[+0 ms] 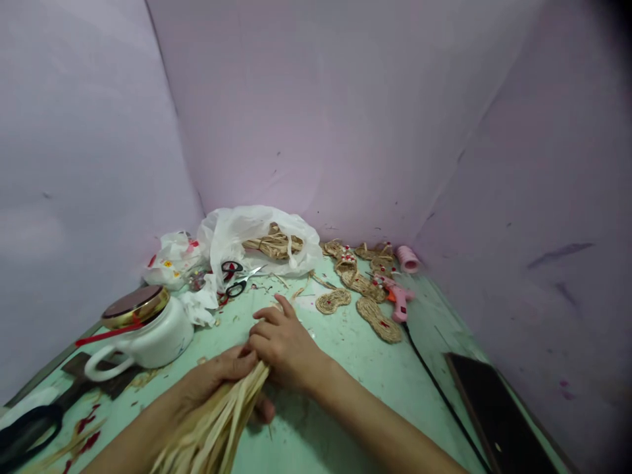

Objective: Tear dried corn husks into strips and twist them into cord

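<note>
A loose bundle of pale straw-coloured raffia strips (212, 424) runs from the bottom edge up to both hands. My left hand (224, 372) is closed around it, thumb on top and a fingertip showing beneath. At the bundle's upper end, my right hand (284, 339) has its fingers curled over the strips, with one finger raised. The strips under the right fingers are mostly hidden. Beyond the hands lie small woven soles (333, 301) of braided fibre, and a longer one (378, 320) with a red mark.
A white plastic bag (309, 230) holds more raffia (271, 242). Black-handled scissors (239, 280) lie before it. At left stand a white mug (165, 336) with a gold-rimmed lid (135, 306) and larger scissors (32, 428). A pink glue gun (399, 299), its cord and a dark board (494, 408) lie right.
</note>
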### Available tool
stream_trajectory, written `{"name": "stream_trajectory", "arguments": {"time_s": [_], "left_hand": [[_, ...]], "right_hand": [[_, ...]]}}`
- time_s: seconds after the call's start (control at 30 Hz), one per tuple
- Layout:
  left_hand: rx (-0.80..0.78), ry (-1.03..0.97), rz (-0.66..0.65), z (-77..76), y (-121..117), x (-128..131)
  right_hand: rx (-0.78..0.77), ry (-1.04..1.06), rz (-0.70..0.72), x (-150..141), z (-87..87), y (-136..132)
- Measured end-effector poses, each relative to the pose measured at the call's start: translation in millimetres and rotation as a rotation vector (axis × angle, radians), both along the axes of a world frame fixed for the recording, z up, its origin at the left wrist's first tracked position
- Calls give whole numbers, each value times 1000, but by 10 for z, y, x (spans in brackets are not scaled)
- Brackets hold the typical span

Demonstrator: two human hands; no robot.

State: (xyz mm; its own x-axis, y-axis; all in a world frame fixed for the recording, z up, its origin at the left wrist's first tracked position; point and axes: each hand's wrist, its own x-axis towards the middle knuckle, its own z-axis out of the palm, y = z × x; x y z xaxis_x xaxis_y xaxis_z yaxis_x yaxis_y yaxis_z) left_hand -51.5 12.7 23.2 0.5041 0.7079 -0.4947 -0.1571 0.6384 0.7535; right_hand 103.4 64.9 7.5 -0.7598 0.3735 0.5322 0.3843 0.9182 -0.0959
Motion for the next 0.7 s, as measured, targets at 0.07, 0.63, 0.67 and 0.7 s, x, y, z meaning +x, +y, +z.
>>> {"name": "stream_trajectory", "arguments": {"time_s": [0.07, 0.63, 0.67, 0.7], "left_hand": [[-36, -69, 104, -32, 1, 23], [-24, 41, 288, -183, 343, -173], [1, 56, 288, -171, 360, -173], [51, 79, 290, -158, 381, -178]], "right_hand": [[76, -136, 29, -110, -4, 59], [-911, 693, -668, 780, -208, -64], [-1003, 761, -657, 762, -220, -73], [-1079, 818, -639, 735, -227, -79]]}}
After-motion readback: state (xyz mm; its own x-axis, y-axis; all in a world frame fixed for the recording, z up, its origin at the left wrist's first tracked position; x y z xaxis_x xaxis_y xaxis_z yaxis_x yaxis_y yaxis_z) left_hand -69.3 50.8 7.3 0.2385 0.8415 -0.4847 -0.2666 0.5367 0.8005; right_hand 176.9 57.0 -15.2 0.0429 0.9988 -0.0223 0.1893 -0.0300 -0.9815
